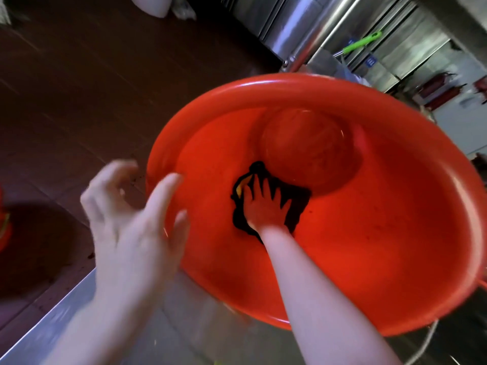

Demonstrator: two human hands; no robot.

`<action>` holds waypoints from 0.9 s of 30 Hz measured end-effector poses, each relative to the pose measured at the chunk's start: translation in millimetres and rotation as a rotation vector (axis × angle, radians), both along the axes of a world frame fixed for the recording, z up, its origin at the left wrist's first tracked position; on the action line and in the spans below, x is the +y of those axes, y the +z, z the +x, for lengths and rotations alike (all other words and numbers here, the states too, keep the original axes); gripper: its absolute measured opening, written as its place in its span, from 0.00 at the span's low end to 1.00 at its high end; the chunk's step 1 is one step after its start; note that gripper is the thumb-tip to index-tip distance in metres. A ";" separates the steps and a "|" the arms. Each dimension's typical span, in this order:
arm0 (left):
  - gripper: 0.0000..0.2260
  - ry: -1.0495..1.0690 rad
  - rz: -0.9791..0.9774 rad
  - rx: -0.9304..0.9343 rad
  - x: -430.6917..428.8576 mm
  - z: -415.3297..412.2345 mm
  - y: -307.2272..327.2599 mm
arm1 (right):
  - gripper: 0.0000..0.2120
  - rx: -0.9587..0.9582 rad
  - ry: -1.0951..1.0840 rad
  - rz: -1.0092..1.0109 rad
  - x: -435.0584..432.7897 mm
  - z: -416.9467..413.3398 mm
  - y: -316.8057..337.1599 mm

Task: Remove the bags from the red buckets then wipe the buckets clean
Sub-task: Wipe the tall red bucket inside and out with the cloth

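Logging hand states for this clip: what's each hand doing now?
Left hand: open, fingers spread by the rim of the red bucket, holding nothing.
Right hand: open, fingers flat, pressing a dark cloth against the bucket's inside.

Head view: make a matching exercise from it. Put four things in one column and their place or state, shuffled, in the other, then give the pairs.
Things:
1. red bucket
2. dark cloth
3. left hand
4. green handle

Places or states:
A. pressed against the bucket's inside under the right hand
B. upper right, in front of the steel cabinets
C. open mouth turned toward the camera
D. blurred, fingers open, at the bucket's left rim

Pairs: 1-C, 2-A, 3-D, 4-B
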State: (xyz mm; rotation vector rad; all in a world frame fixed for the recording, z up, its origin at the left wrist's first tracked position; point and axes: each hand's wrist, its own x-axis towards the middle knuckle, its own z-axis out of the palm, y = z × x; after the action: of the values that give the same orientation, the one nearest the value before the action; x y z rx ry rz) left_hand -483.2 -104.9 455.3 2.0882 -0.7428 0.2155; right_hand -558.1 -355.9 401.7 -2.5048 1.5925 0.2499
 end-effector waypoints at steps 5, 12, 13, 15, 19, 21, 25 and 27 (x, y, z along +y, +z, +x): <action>0.33 -0.211 0.022 0.210 -27.5 15.8 -19.2 | 0.27 0.085 0.028 0.015 1.8 -10.6 6.8; 0.33 -0.186 -0.158 0.429 -32.3 -15.9 -58.9 | 0.29 0.010 0.170 -0.223 117.9 -33.5 -0.2; 0.34 -0.190 -0.166 0.417 -32.5 -17.3 -61.0 | 0.29 -0.008 0.162 -0.245 125.9 -32.4 -3.0; 0.35 -0.215 -0.184 0.413 -32.1 -15.8 -65.8 | 0.28 0.006 0.126 -0.200 107.8 -23.8 -4.1; 0.34 -0.263 -0.239 0.449 -28.4 -17.2 -74.6 | 0.26 0.029 -0.070 0.005 21.8 6.4 6.0; 0.33 -0.278 -0.252 0.449 -29.0 -20.5 -78.5 | 0.26 0.020 -0.105 0.028 -1.2 22.1 11.0; 0.25 -0.293 -0.273 0.460 -30.9 -16.4 -81.5 | 0.26 -0.012 -0.068 0.039 31.5 34.2 7.5; 0.20 -0.303 -0.301 0.504 -29.8 -15.8 -78.7 | 0.27 -0.014 0.025 -0.020 78.3 23.3 2.7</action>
State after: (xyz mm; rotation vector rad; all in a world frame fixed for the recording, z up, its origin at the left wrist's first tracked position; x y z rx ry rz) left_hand -499.0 -134.7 376.6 1.6208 -0.6556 -0.3384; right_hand -534.8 -277.6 404.4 -2.5373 1.5668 0.2198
